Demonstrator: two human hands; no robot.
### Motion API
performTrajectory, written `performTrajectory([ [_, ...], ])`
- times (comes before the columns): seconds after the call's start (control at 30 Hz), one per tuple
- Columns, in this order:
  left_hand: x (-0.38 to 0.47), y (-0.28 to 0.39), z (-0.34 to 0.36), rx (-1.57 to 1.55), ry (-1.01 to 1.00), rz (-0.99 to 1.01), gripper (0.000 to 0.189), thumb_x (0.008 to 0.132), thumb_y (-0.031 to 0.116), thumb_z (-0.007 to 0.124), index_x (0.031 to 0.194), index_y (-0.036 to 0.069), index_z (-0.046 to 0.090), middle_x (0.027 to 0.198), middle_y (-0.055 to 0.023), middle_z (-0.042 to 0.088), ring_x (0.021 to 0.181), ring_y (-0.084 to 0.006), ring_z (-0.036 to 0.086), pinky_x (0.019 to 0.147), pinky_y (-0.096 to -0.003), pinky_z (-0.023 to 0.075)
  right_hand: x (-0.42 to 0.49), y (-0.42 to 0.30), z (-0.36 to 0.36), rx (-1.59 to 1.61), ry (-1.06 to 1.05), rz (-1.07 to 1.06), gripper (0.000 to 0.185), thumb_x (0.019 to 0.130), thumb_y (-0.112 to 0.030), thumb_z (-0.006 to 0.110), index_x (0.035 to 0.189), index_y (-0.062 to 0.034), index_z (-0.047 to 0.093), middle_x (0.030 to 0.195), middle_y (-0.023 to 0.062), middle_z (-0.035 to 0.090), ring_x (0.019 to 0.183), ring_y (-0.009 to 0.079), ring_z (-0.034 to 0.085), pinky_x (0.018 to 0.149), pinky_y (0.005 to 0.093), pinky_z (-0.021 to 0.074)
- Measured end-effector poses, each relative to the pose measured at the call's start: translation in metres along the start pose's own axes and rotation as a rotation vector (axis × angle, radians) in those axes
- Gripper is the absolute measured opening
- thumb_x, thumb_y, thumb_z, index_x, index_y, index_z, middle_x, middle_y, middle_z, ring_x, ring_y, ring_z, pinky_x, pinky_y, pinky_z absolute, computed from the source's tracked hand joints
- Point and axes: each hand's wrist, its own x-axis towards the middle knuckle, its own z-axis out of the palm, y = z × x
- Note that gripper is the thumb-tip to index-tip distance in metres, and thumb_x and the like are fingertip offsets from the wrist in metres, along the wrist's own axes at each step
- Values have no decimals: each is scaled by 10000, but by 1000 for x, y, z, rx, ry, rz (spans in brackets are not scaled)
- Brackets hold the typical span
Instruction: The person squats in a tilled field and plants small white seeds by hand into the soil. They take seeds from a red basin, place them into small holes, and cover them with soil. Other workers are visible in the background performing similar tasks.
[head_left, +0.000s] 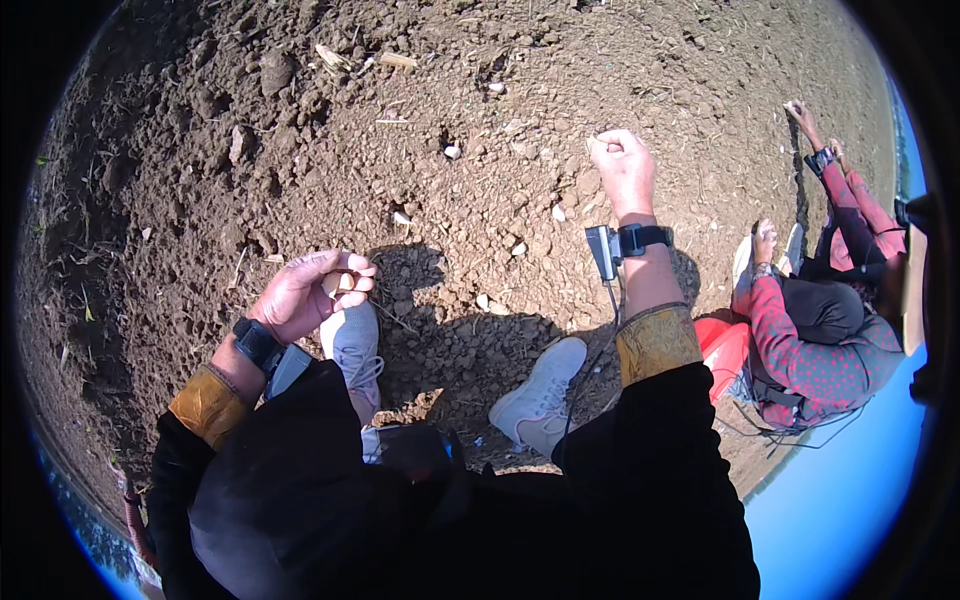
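My left hand (315, 289) is curled palm up around a few beige garlic cloves (339, 283), above my left shoe. Further forward and to the right, my right hand (624, 166) is over the soil (517, 180) with its fingers drawn together. Whether something small is pinched at its fingertips is hard to tell. Several pale cloves lie on or in the loose soil between and ahead of the hands, among them one clove (402, 218) by a small hole, another clove (452, 151) beside a dark hole, and a clove (559, 213) below my right hand.
My light shoes (541, 390) stand on the shaded ground. At right, a person in a red-patterned sleeve (787, 330) sits low beside a red container (724, 352); another person's arm (844, 187) reaches out beyond. Larger clods (277, 73) and dry stalk pieces (397, 60) lie ahead left.
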Motion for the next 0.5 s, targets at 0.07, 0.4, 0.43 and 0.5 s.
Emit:
performTrajectory([
  [0.07, 0, -1, -2, 4, -18, 25, 404, 1063, 273, 439, 1223, -75, 565, 1204, -189, 643, 1084, -258, 655, 964, -386, 553, 17, 38, -8, -241, -10, -76, 119, 822, -172, 735, 861, -70, 687, 811, 142, 654, 788, 308, 668, 747, 395, 538],
  [0.4, 4, 2, 4, 1, -30, 54, 497, 1041, 366, 477, 1248, -78, 556, 1242, -201, 622, 1106, -277, 643, 1011, -395, 520, 43, 50, 9, -587, -130, -199, 78, 836, -95, 627, 900, -58, 653, 943, 213, 656, 878, 400, 649, 783, 464, 531],
  [0.43, 6, 3, 5, -25, -39, 41, 533, 1032, 385, 482, 1287, -81, 535, 1291, -241, 593, 1179, -308, 614, 1044, -406, 499, 42, 39, 5, -621, -198, -154, 123, 861, -141, 653, 960, -72, 677, 970, 194, 674, 895, 380, 664, 788, 449, 538],
  [0.5, 6, 3, 8, -50, -68, 60, 567, 1032, 410, 471, 1307, -84, 524, 1312, -231, 585, 1189, -310, 608, 1052, -399, 491, 23, 8, -6, -546, -115, -199, 194, 886, -210, 679, 1035, -86, 694, 995, 164, 686, 881, 314, 692, 766, 408, 551],
])
